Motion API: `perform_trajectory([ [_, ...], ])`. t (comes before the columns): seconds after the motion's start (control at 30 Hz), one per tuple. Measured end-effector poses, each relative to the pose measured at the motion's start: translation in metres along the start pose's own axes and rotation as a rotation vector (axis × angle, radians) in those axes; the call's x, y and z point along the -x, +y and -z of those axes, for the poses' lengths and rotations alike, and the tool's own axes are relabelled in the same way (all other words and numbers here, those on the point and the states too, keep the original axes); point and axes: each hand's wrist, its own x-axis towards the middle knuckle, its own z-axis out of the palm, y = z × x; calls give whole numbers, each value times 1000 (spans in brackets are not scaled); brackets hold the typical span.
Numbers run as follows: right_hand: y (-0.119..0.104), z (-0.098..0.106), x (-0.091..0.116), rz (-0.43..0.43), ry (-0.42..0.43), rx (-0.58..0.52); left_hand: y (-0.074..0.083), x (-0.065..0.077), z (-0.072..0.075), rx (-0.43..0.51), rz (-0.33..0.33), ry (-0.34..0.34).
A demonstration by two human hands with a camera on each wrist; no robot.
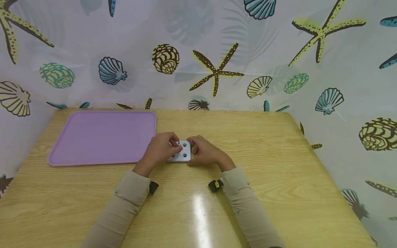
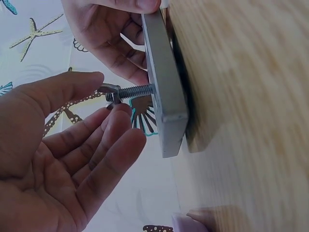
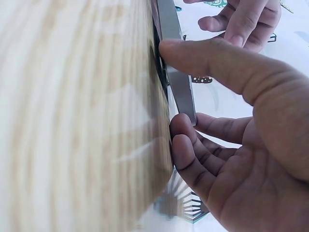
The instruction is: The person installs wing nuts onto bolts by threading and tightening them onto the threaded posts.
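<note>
A square silver metal plate (image 1: 179,159) with several holes lies near the middle of the table. A threaded bolt (image 2: 137,91) stands out of its face in the left wrist view. At the bolt's free end sits what looks like a wing nut (image 2: 113,94). My left hand (image 1: 162,147) pinches this nut between thumb and fingertips, its other fingers spread loosely. From the right, my right hand (image 1: 206,153) holds the plate's edge, thumb (image 3: 193,55) on the near side and fingers at the far corner. The left hand covers part of the plate in the head view.
A purple tray (image 1: 102,137) lies on the left of the wooden table (image 1: 263,155), its right edge close to the left hand. Patterned cloth (image 1: 198,51) stands behind and at the sides. Small dark devices (image 1: 214,186) show by both wrists.
</note>
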Motion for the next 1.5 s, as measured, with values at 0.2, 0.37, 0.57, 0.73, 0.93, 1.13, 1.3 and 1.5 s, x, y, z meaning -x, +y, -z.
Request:
perform_trajectory([
  [0.2, -1, 0, 0, 3, 0, -16, 0, -1, 1, -36, -29, -21],
  [0.37, -1, 0, 1, 14, 2, -10, 0, -1, 1, -47, -66, -24],
  [0.57, -1, 0, 0, 15, 0, -8, 0, 0, 3, -43, -57, -35],
  [0.73, -1, 0, 0, 10, 1, -7, -1, 0, 3, -46, -52, -25],
  [0.93, -1, -1, 0, -7, 3, -13, 1, 2, 3, -49, -34, 17],
  [1.13, 0, -1, 0, -10, 3, -19, 0, 3, 2, -56, -21, 62],
  [1.3, -1, -1, 0, -6, 1, -10, 0, 2, 1, -48, -7, 52],
  [1.5, 0, 0, 0, -3, 3, -6, 0, 1, 2, -39, -5, 11],
])
